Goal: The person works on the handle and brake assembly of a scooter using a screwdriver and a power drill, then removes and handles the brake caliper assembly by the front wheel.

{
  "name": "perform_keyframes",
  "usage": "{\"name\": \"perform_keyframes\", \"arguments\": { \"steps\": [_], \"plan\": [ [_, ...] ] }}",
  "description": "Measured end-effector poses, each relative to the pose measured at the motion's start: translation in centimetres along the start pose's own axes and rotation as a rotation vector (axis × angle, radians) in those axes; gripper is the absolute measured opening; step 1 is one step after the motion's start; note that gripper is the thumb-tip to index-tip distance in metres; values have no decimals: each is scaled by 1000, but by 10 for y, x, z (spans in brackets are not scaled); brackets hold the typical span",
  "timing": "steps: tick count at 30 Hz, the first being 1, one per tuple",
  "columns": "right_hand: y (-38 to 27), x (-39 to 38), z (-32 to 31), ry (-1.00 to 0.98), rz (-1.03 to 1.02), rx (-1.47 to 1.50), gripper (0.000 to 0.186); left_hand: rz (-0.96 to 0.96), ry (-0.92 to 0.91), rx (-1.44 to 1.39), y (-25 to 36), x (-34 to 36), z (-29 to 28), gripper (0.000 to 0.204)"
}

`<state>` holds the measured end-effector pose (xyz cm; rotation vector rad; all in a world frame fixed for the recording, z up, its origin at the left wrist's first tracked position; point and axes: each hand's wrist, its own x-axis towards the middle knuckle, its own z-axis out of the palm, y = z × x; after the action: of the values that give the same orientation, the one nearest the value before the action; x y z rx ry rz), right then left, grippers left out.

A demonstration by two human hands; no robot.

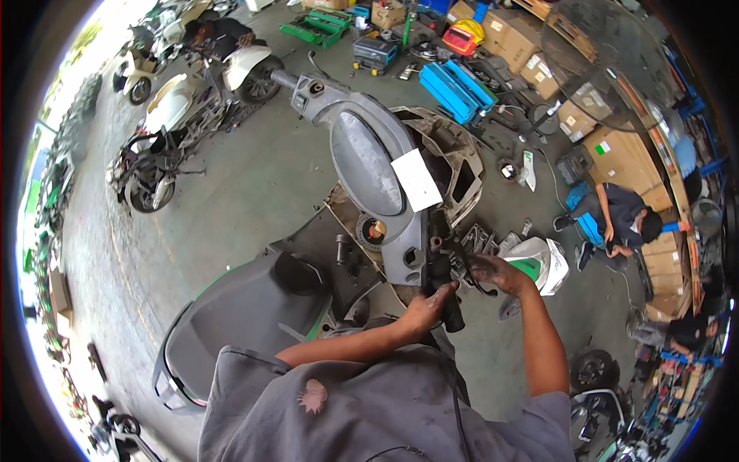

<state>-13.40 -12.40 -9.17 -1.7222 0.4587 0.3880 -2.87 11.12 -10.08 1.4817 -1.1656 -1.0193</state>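
Note:
A grey scooter handlebar cover [396, 239] with an oval dark display [368, 163] stands in front of me. My left hand [431, 309] is closed round the black handlebar grip [454, 317] at its near end. Just right of it, my right hand [496, 273] has its fingers bent at the black brake lever [485, 289], whose curved tip shows below them. Its fingertips are partly hidden among the lever parts. A white paper [416, 180] lies on the cover's right side. The scooter's dark seat [246, 331] is at my left.
Opened blue toolbox [459, 91] and a green tray [317, 28] lie on the floor ahead. A person [623, 215] sits at the right by cardboard boxes [627, 158]. Another person [219, 37] works at a scooter far left. A partly stripped scooter [158, 165] stands left.

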Motion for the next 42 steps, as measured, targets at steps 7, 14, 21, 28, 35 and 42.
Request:
{"name": "perform_keyframes", "arguments": {
  "steps": [7, 14, 21, 28, 35, 42],
  "plan": [
    [-28, 12, 26, -358, -71, 843, 73, -512, 690, -1003, 44, 35, 47, 48],
    [-30, -1, 43, -18, -56, 1213, 67, -439, 813, -1275, 55, 53, 61, 38],
    [-10, 2, 42, 242, -156, 1233, 52, -542, 754, -1266, 76, 65, 49, 27],
    [-95, -56, -8, -215, -952, 39, 31, -448, 798, -1246, 61, 70, 56, 29],
    [-120, -110, -5, -1335, -924, 264, 40, -393, 689, -1321, 46, 76, 60, 22],
    [-121, -133, -19, -218, -1271, 847, 22, -327, 553, -1391, 47, 83, 49, 24]
  ]
}}
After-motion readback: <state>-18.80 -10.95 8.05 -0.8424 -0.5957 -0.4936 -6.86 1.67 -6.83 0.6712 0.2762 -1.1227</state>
